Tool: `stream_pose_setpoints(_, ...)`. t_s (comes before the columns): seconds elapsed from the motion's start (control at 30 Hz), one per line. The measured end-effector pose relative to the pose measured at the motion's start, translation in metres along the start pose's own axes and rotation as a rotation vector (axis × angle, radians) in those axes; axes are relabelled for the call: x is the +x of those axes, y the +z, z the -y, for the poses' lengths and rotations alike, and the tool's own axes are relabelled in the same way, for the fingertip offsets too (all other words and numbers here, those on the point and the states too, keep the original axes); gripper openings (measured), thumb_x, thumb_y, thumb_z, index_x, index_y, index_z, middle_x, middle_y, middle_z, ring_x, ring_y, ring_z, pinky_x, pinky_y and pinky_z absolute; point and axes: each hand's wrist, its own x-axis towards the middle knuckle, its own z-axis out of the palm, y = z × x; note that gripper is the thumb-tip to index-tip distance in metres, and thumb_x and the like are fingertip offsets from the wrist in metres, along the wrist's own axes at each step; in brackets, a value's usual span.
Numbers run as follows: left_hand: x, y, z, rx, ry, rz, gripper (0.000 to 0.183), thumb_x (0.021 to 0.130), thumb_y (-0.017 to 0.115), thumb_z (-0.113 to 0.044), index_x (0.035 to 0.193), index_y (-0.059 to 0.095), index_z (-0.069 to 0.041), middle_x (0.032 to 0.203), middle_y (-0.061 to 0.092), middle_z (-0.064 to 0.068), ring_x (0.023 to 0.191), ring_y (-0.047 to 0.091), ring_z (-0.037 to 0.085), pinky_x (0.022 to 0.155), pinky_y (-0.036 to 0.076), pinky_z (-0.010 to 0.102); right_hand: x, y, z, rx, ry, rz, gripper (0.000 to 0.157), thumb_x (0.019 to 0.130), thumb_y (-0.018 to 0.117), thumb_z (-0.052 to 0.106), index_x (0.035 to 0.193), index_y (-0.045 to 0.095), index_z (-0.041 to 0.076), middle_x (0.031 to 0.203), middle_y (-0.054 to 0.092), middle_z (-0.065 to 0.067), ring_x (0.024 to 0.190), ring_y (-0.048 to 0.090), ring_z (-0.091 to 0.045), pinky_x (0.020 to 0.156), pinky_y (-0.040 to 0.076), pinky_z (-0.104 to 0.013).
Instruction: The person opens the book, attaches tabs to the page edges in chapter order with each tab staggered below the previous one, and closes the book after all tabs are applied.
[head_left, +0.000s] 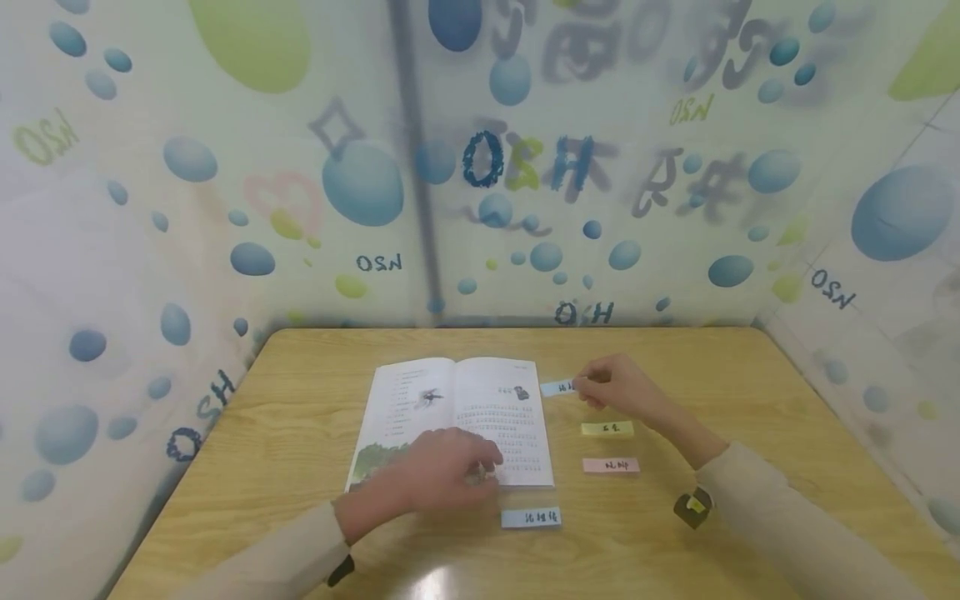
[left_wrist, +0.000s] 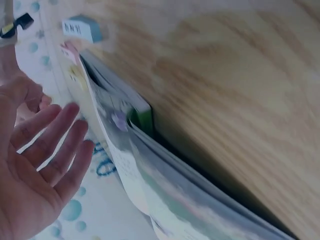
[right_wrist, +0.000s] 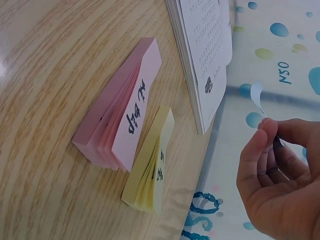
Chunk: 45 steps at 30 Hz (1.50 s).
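An open book (head_left: 498, 425) with printed pages lies on the table. My left hand (head_left: 438, 471) is over its lower part, fingers loosely extended and holding nothing; the left wrist view shows the palm and spread fingers (left_wrist: 65, 150) beside the book's pages. Past the book's right edge, my right hand (head_left: 618, 387) pinches a light blue sticky note (head_left: 557, 388) with handwriting between thumb and fingertips. In the right wrist view that note (right_wrist: 257, 96) curls up from the fingertips. Nearest the right hand is a yellow sticky note pad (head_left: 607, 428), with a pink sticky note pad (head_left: 611, 465) below it.
A blue sticky note pad (head_left: 531, 517) lies just below the book's lower right corner. All the pads bear handwriting. The wooden table (head_left: 247, 467) meets a wall (head_left: 495, 275) printed with bubbles at its far edge, and similar side walls flank it.
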Motion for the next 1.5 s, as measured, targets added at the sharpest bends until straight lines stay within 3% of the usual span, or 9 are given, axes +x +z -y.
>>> stream_pose_setpoints(0.17,0.0,-0.002,0.015,0.066,-0.024,-0.058,0.028,0.096,0.069,-0.029,0.119,0.073,-0.012,0.115,0.069,-0.001,0.105,0.063,0.017,0.089,0.053,0.037,0.0,0.001,0.0,0.009,0.009,0.004,0.017,0.1,0.066,0.013,0.101,0.074,-0.003,0.083,0.067,-0.017,0.072,0.061,-0.022,0.068,0.057,-0.034)
stream_pose_setpoints(0.33,-0.002,0.002,0.034,0.118,-0.05,-0.053,0.036,0.095,0.071,-0.034,0.124,0.069,-0.012,0.132,0.062,0.008,0.124,0.055,0.03,0.106,0.042,0.049,0.001,0.002,0.0,0.019,0.014,0.006,0.02,0.1,0.066,0.013,0.102,0.073,-0.005,0.081,0.067,-0.015,0.071,0.061,-0.021,0.068,0.057,-0.033)
stream_pose_setpoints(0.53,-0.006,0.006,0.049,0.106,-0.055,-0.044,0.05,0.095,0.071,-0.038,0.136,0.062,-0.011,0.148,0.048,0.022,0.139,0.04,0.042,0.115,0.027,0.057,0.002,0.002,-0.003,0.021,-0.004,0.005,0.02,0.1,0.066,0.013,0.103,0.073,-0.005,0.079,0.066,-0.012,0.07,0.06,-0.021,0.067,0.056,-0.032)
stream_pose_setpoints(0.73,-0.008,0.011,0.054,0.089,-0.13,-0.026,0.062,0.097,0.065,-0.046,0.149,0.052,-0.014,0.156,0.037,0.023,0.145,0.026,0.046,0.118,0.015,0.057,0.005,0.004,-0.006,0.009,0.001,0.006,0.02,0.101,0.065,0.016,0.1,0.073,-0.003,0.074,0.064,-0.01,0.068,0.058,-0.023,0.064,0.052,-0.032)
stream_pose_setpoints(1.1,-0.003,0.016,0.051,0.09,-0.251,-0.008,0.066,0.098,0.062,-0.051,0.153,0.048,-0.019,0.161,0.031,0.017,0.147,0.021,0.048,0.113,0.025,0.064,0.015,0.006,-0.01,-0.028,0.023,-0.018,0.023,0.102,0.063,0.02,0.1,0.073,-0.001,0.071,0.06,-0.006,0.072,0.058,-0.023,0.072,0.05,-0.036)
stream_pose_setpoints(1.5,0.001,0.017,0.047,0.111,-0.283,-0.01,0.064,0.096,0.065,-0.048,0.151,0.05,-0.018,0.161,0.032,0.017,0.145,0.023,0.049,0.108,0.03,0.069,0.029,0.012,-0.021,0.037,0.114,-0.015,0.024,0.1,0.066,0.021,0.11,0.074,0.0,0.089,0.069,-0.013,0.083,0.065,-0.024,0.078,0.057,-0.033)
